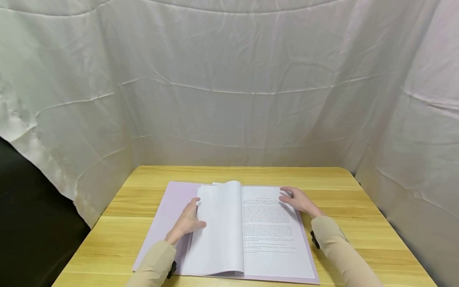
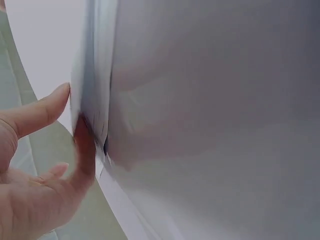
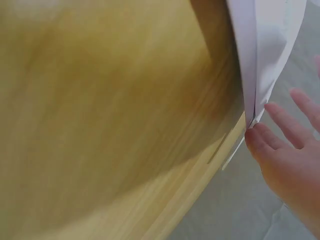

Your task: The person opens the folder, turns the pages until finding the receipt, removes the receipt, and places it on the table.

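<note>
An open document with a light purple cover (image 1: 175, 205) lies on the table. Its right-hand page (image 1: 270, 263) carries printed text. On the left, a turned stack of pages (image 1: 218, 227) is blank on the visible side and curves up at the spine. My left hand (image 1: 187, 220) holds this stack at its left edge; in the left wrist view, digits (image 2: 52, 105) lie on both sides of the sheets (image 2: 100, 65). My right hand (image 1: 299, 200) rests at the upper right corner of the printed page, its fingers loosely bent. In the right wrist view, fingertips (image 3: 257, 137) touch the document's edge (image 3: 245, 60).
The wooden table (image 1: 340, 191) extends around the document on all sides. Grey-white cloth (image 1: 229, 111) hangs behind the table and along both sides. A black area (image 1: 28, 207) shows at the lower left. Dark straps (image 1: 171, 270) are on both wrists.
</note>
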A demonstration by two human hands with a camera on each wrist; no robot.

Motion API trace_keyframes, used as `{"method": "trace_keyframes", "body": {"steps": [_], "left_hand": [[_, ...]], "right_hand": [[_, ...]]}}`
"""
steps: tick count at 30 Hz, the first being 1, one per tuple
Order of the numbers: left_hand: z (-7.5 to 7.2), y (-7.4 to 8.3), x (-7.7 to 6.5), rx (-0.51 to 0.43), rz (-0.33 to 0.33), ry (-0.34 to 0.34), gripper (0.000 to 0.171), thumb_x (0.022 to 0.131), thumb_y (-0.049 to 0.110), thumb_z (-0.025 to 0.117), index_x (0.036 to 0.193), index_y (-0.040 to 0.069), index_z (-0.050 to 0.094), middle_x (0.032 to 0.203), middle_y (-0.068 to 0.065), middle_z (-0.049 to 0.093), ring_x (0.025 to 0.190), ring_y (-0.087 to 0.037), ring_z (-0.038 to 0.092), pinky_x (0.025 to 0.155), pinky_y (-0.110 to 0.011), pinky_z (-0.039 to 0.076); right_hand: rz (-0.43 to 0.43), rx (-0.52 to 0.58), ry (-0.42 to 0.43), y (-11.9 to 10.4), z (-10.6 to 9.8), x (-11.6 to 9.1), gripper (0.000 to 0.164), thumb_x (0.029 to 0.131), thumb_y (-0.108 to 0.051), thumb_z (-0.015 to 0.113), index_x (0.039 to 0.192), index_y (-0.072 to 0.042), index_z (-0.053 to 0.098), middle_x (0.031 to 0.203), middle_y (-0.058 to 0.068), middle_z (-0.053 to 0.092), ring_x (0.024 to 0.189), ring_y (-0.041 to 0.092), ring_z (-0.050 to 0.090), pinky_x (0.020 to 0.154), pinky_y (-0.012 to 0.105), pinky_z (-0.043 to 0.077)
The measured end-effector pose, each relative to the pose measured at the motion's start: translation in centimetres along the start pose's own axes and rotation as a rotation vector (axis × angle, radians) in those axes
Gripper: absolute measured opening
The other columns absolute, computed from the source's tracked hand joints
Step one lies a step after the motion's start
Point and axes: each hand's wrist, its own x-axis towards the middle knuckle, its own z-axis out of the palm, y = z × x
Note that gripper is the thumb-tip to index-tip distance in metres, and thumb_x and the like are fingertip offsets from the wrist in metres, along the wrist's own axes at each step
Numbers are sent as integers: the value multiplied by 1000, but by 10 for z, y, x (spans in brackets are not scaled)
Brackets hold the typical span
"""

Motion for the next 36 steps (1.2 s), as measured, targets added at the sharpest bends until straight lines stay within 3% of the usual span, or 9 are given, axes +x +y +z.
{"method": "trace_keyframes", "body": {"steps": [4,8,13,17,21,26,36], "left_hand": [[4,0,1,57,30,3,92,69,-1,84,147,-8,36,142,-36,44,133,-52,42,110,-65,40],[6,0,-1,27,91,-45,86,72,-5,79,147,-8,37,148,-34,39,137,-53,38,114,-66,36],[5,1,-3,0,213,-184,70,83,-7,62,148,-12,35,152,-34,38,143,-53,33,120,-66,26],[6,2,-4,-5,276,-280,59,98,6,54,150,-12,32,156,-35,34,147,-52,29,122,-65,22],[8,3,-5,3,243,-328,70,102,32,57,154,-5,29,162,-31,24,150,-50,24,122,-66,22],[11,6,-6,28,190,-376,92,92,53,67,159,7,26,167,-26,13,154,-48,15,119,-71,22],[14,6,-5,55,205,-385,100,86,50,75,160,9,23,167,-27,9,155,-49,8,120,-73,17]], "right_hand": [[5,-26,-7,0,1,4,54,100,-24,61,142,7,49,147,35,47,138,55,41,114,66,36],[-8,-49,-17,1,1,9,54,99,-23,62,141,8,50,146,36,47,139,55,40,115,66,35],[-4,-64,-27,3,1,12,55,98,-22,64,141,9,49,145,37,47,138,56,40,114,67,35],[-8,-72,-31,4,1,14,56,98,-20,64,141,10,48,145,36,48,137,55,41,114,66,36],[-13,-74,-33,5,1,16,56,98,-18,64,141,13,46,146,37,47,138,55,40,115,66,34],[-4,-81,-35,5,0,20,57,96,-17,65,140,14,47,145,38,47,137,56,40,116,67,33],[-10,-88,-18,6,0,22,56,93,-17,68,138,12,51,138,37,50,129,53,46,111,67,38]]}}
